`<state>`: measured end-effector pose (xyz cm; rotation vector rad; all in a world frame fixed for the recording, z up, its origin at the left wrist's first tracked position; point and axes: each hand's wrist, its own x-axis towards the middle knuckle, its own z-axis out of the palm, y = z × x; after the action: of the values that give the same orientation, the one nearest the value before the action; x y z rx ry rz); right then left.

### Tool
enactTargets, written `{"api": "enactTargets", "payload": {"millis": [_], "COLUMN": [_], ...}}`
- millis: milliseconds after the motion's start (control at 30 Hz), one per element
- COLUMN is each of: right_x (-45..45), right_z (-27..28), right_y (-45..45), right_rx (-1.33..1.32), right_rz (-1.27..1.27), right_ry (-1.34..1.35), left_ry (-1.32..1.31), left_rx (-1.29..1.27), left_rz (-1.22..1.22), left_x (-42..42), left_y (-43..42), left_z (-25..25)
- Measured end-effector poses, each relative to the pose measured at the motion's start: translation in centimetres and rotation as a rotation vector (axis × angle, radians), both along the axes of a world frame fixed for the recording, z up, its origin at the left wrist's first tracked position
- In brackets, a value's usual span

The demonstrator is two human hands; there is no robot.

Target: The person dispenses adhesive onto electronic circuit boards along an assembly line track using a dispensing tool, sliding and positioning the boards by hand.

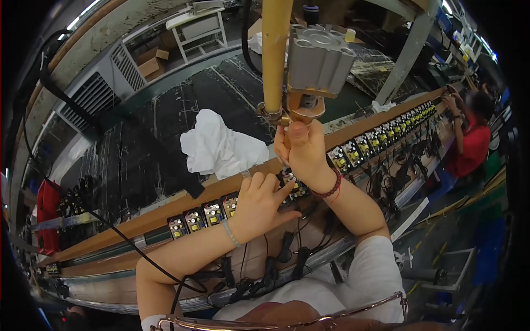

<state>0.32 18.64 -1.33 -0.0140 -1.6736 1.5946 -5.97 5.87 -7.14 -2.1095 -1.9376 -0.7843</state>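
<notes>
My right hand (305,151) is closed around the lower end of a hanging dispensing head (321,60), a grey metal block with a brass-coloured fitting, beside a thick yellow tube (274,55). What lies inside those fingers is mostly hidden. Just below and to the left, my left hand (258,203) hovers over or rests on the row of boards, fingers apart and thumb stretched out, holding nothing visible. Under and between my hands is a small circuit board (295,187) in a black case, partly covered. More such boards (212,213) line up to the left.
A long row of circuit boards (381,135) runs right along the wooden ledge. Black cables (270,270) hang at the near side. A crumpled white cloth (221,146) lies on the dark belt (143,149). A red bin (48,215) stands left; a co-worker in red (469,143) works far right.
</notes>
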Motion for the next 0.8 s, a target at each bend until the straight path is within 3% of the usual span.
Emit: {"api": "enactTargets", "payload": {"millis": [800], "right_x": [0.2], "right_z": [-0.6], "right_y": [0.1], "right_rx": [-0.001], "right_rz": [0.039], "right_ry": [0.015], "left_ry": [0.036], "left_rx": [0.012], "left_rz": [-0.013], "left_x": [-0.1], "left_y": [0.1], "left_z": [-0.1]}}
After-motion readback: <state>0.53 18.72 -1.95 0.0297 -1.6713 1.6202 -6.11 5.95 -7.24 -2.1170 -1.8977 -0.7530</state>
